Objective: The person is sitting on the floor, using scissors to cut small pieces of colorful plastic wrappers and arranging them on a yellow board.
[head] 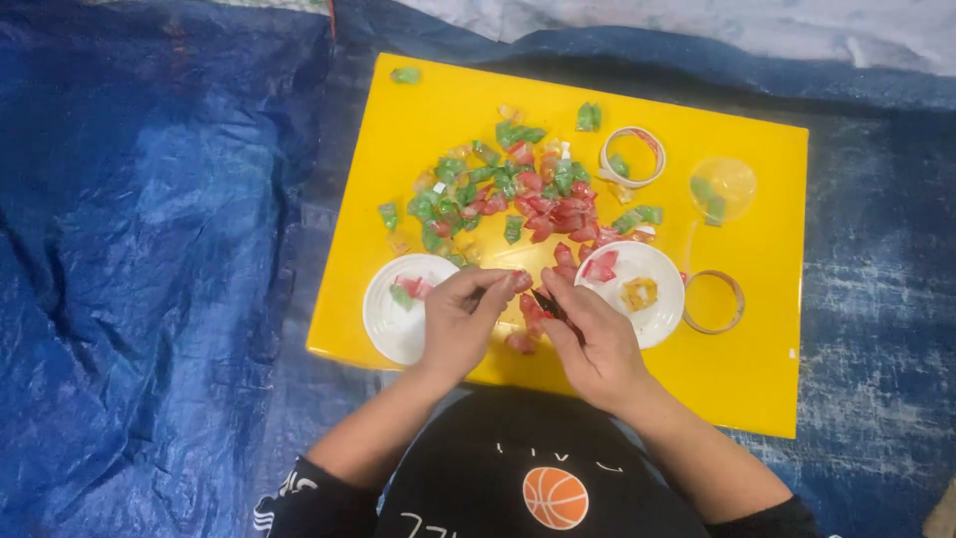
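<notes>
Both forearms reach in from the near edge of the yellow board (448,100). Left hand (460,317) curled, fingertips pinched on a red wrapped candy (521,282). Right hand (595,334) closed around a thin dark tool (546,302), tip just beside that candy. Hands meet between two white plates: left plate (383,314), right plate (659,319). Pile of red and green candies (518,194) lies farther up the board.

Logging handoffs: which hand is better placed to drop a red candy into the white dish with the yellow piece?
Right, probably. The right hand lies beside that white dish near the board's front edge; the left hand, pinching a red candy, is beside the other dish.
</notes>
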